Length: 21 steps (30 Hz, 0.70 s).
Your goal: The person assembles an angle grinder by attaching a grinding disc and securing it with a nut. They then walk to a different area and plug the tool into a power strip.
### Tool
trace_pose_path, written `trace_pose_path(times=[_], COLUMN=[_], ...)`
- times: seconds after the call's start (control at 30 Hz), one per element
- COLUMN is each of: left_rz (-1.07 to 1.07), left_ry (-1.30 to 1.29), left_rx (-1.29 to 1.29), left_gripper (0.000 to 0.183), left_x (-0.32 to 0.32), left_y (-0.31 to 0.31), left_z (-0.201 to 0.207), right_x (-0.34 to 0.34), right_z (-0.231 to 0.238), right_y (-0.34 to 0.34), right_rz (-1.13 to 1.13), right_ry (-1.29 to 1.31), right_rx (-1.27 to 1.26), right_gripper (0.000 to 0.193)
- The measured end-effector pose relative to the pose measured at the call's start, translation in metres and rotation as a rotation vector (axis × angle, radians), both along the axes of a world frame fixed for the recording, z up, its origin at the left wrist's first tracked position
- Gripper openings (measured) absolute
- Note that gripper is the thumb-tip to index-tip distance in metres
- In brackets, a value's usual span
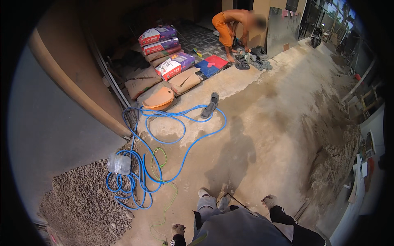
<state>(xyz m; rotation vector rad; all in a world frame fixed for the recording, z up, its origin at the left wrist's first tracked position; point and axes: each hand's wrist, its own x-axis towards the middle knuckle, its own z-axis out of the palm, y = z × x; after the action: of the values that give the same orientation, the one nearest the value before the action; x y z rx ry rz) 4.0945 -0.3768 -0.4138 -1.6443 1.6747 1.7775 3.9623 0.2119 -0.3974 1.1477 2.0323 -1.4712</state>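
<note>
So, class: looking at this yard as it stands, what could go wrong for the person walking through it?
1. The blue hose lies in loose loops across the concrete ahead of the person's feet; a foot could catch in a loop, a likely trip.
2. The thin green cord trails close to the left hand and could snag.
3. Loose gravel spills beside the hose coil and may roll underfoot. The right hand holds nothing to steady a fall.
</note>
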Motion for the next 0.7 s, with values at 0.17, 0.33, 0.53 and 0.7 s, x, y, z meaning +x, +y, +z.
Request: trace_pose_path(times=[0.17,0.33,0.53,0.7], left_rz=[-0.263,-0.563,-0.444,-0.537], left_ry=[-0.248,-0.136,0.837,1.660], left_rx=[-0.013,-0.045,0.067,-0.210], left_gripper=[0.011,0.008,0.014,0.087], left_x=[-0.120,-0.315,-0.737,-0.946], left_y=[0.013,0.005,0.084,0.169], left_z=[-0.011,-0.042,0.151,0.466], right_x=[-0.183,-0.293,-0.319,-0.327], right_z=[0.049,0.069,0.059,-0.030], right_y=[0.000,0.024,0.045,0.080], right_rz=[-0.080,-0.221,-0.435,-0.186], right_ry=[0.073,0.196,-0.056,-0.145], right_rx=[-0.058,-0.056,-0.138,-0.076], right_gripper=[0.013,0.018,0.015,0.013])
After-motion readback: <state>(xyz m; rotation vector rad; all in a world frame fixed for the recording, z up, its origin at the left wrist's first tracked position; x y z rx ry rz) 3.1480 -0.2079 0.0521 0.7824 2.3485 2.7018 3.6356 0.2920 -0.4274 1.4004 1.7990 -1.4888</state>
